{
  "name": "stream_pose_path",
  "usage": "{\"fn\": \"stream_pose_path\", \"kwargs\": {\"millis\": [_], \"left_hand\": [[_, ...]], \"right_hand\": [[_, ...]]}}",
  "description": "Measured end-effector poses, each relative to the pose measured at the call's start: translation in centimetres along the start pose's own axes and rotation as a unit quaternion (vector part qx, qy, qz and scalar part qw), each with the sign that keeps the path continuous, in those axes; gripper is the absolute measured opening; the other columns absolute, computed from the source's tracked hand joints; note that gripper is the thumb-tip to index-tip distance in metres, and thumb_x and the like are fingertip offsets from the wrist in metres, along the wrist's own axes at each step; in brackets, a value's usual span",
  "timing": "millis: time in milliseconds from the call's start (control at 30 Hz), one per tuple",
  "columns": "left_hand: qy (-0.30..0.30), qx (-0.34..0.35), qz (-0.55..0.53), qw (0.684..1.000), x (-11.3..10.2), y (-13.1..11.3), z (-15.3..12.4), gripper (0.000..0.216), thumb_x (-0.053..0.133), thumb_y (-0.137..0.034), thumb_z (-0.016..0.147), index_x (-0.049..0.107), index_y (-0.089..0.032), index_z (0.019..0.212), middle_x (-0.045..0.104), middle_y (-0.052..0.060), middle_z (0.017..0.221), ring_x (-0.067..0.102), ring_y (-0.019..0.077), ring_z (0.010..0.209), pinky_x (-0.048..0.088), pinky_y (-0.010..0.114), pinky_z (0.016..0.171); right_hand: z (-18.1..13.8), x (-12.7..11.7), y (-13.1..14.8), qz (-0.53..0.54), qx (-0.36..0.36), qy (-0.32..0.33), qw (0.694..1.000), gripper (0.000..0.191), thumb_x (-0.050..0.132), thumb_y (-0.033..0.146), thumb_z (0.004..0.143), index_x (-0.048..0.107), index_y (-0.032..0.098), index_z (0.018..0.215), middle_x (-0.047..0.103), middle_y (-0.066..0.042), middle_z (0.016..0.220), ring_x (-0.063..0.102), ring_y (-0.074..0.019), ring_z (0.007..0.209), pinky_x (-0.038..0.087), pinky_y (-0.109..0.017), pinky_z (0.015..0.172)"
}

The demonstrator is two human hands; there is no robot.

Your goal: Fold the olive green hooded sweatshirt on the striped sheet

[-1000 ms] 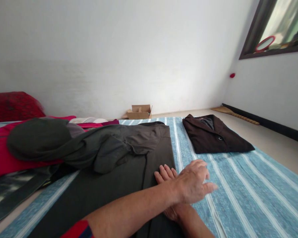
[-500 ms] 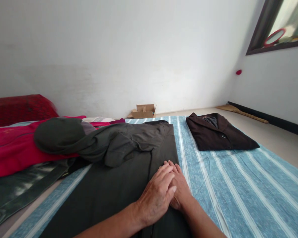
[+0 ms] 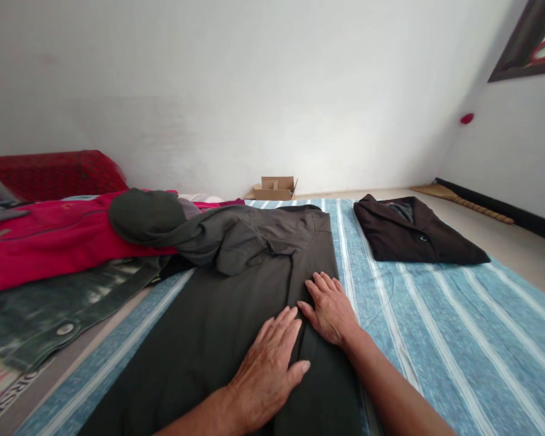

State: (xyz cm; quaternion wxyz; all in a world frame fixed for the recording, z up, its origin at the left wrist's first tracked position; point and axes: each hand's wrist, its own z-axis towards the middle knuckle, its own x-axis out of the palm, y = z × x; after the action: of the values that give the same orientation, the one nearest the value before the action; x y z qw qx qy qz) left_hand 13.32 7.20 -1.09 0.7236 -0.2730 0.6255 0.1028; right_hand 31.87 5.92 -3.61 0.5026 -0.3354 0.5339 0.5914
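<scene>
A dark grey garment (image 3: 236, 303) lies spread flat on a blue striped mat (image 3: 458, 327), its upper part and a sleeve bunched toward the left. My left hand (image 3: 267, 369) rests flat on the garment near its middle, fingers stretched out. My right hand (image 3: 329, 306) lies flat on the garment's right edge, fingers spread, just beside the left hand and apart from it. Neither hand holds anything.
A folded dark brown jacket (image 3: 413, 239) sits on the mat at the right. A red garment (image 3: 49, 239) and a dark green one (image 3: 49, 312) lie at the left. A small cardboard box (image 3: 275, 188) stands by the far wall.
My left hand, first crossed over the right, has slid left and back onto the garment's middle. The right hand has stayed on the edge. The view has turned left.
</scene>
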Motion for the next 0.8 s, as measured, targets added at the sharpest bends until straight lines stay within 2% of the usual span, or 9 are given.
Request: {"fn": "stream_pose_path", "kwargs": {"millis": [133,333,467,633,800], "left_hand": [[0.007,-0.012,-0.002,1.0,-0.4,-0.4,-1.0,0.051,0.057,-0.024,0.082,0.047,-0.014,0.13,0.037,0.015,0.145,0.032,0.0276,0.134,0.033,0.048,0.108],[-0.03,0.005,-0.029,0.999,-0.3,-0.8,-3.5,0.048,0.056,-0.02,0.082,0.048,-0.013,0.129,0.039,0.015,0.143,0.039,0.0258,0.131,0.038,0.044,0.106],[-0.053,0.013,-0.028,0.998,-0.3,-1.0,-5.1,0.046,0.054,-0.018,0.083,0.047,-0.013,0.129,0.042,0.015,0.141,0.042,0.0243,0.128,0.042,0.041,0.103],[-0.098,0.011,-0.031,0.995,0.0,-1.7,-7.1,0.044,0.054,-0.017,0.083,0.049,-0.016,0.126,0.048,0.012,0.138,0.047,0.0222,0.125,0.046,0.037,0.1],[-0.141,0.0,-0.041,0.989,0.5,-2.7,-8.7,0.04,0.055,-0.017,0.082,0.051,-0.018,0.122,0.053,0.01,0.134,0.052,0.0199,0.12,0.047,0.031,0.098]], "right_hand": [[0.0,0.2,-0.3,-0.012,-0.006,-0.003,1.0,0.052,0.037,0.049,0.092,0.05,0.015,0.129,0.043,-0.014,0.14,0.031,-0.0316,0.133,0.025,-0.047,0.106],[0.0,0.7,-0.9,-0.012,-0.018,-0.017,1.0,0.048,0.033,0.046,0.094,0.051,0.016,0.127,0.045,-0.013,0.138,0.034,-0.0316,0.131,0.028,-0.048,0.104],[-0.1,1.1,-1.4,0.026,-0.016,-0.054,0.998,0.043,0.026,0.034,0.097,0.053,0.015,0.124,0.05,-0.013,0.133,0.04,-0.0293,0.127,0.031,-0.047,0.103],[0.0,1.5,-2.1,0.111,-0.013,-0.123,0.986,0.04,0.028,0.028,0.094,0.054,0.013,0.121,0.058,-0.013,0.122,0.053,-0.0266,0.112,0.041,-0.044,0.096],[0.0,1.7,-2.7,0.13,-0.013,-0.14,0.981,0.041,0.026,0.024,0.092,0.052,0.011,0.122,0.062,-0.014,0.112,0.058,-0.0237,0.103,0.046,-0.039,0.09]]}}
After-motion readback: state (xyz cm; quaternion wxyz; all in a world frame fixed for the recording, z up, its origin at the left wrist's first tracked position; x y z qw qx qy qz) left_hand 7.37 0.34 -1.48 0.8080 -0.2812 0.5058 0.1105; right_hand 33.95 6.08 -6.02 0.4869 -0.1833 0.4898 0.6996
